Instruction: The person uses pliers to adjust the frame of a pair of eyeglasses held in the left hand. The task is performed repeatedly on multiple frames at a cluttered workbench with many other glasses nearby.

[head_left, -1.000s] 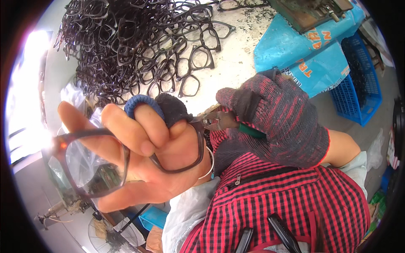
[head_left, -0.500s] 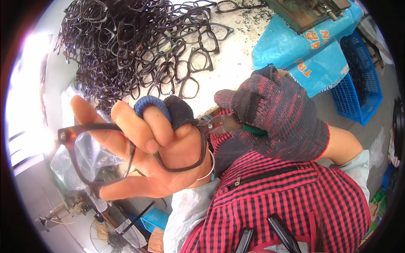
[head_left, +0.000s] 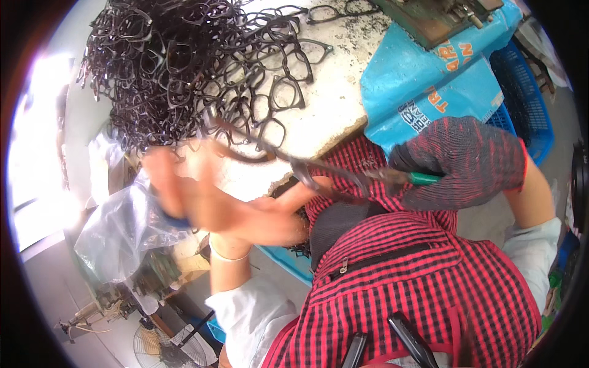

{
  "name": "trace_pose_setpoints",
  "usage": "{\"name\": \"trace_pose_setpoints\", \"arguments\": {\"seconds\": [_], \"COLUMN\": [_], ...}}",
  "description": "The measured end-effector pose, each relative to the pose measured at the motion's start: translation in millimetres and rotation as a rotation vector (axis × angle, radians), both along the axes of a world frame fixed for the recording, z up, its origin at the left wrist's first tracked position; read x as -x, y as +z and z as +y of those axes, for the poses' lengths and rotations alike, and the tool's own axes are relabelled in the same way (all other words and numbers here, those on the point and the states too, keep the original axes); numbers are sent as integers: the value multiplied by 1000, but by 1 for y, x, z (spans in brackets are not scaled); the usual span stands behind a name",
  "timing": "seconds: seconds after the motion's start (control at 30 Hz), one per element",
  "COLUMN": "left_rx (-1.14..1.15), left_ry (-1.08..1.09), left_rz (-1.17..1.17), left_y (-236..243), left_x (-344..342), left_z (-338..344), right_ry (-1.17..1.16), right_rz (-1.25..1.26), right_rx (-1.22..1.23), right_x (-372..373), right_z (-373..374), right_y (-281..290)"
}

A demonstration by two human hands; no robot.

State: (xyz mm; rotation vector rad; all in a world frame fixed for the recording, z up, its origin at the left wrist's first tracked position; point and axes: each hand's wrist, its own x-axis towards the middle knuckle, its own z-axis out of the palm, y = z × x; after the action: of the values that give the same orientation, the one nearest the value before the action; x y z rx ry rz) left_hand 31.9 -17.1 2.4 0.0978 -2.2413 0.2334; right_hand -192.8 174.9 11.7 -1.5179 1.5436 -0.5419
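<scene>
My right hand [head_left: 467, 162], in a dark grey and red knitted glove, is closed round green-handled pliers [head_left: 424, 178]. The pliers' metal jaws point left, toward one end of a dark eyeglass frame [head_left: 299, 167]. Motion smears that frame, which slants between my hands; whether the jaws grip it cannot be told. My bare left hand [head_left: 236, 211] is blurred too, its fingers pointing up and left. Its thumb reaches right and overlaps a rim of the frame, and I cannot tell if it holds on. A smeared blue band shows at its fingers.
A big heap of dark eyeglass frames [head_left: 178, 67] covers the left of the white table [head_left: 334, 116]. Blue printed sheeting [head_left: 399, 80] hangs under a green metal device [head_left: 438, 18] at the far right. Beyond are a blue crate [head_left: 534, 92], a clear plastic bag [head_left: 116, 236] and a fan [head_left: 169, 343].
My left hand has swung down and turned, no longer wrapped round the frame as before. My right hand has moved right and lower with the pliers. The eyeglass frame has tilted and shifted right.
</scene>
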Motion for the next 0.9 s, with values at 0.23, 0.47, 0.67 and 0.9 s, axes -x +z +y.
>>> {"name": "trace_pose_setpoints", "arguments": {"seconds": [0.23, 0.47, 0.67, 0.9], "left_rx": [-1124, -2221, -2100, -2085], "left_ry": [-335, -1169, -982, -847], "left_rz": [278, 637, 679, 677], "left_y": [-3, -10, 0, 2], "left_x": [23, 46, 47, 50], "left_z": [5, 22, 30, 37], "right_ry": [-202, -205, -171, -84], "right_rz": [-1246, 224, 552, 796], "right_rx": [-46, 582, 670, 585], "right_x": [0, -62, -66, -58], "right_z": [-8, -15, -18, -21], "right_y": [-34, -21, -12, -4]}}
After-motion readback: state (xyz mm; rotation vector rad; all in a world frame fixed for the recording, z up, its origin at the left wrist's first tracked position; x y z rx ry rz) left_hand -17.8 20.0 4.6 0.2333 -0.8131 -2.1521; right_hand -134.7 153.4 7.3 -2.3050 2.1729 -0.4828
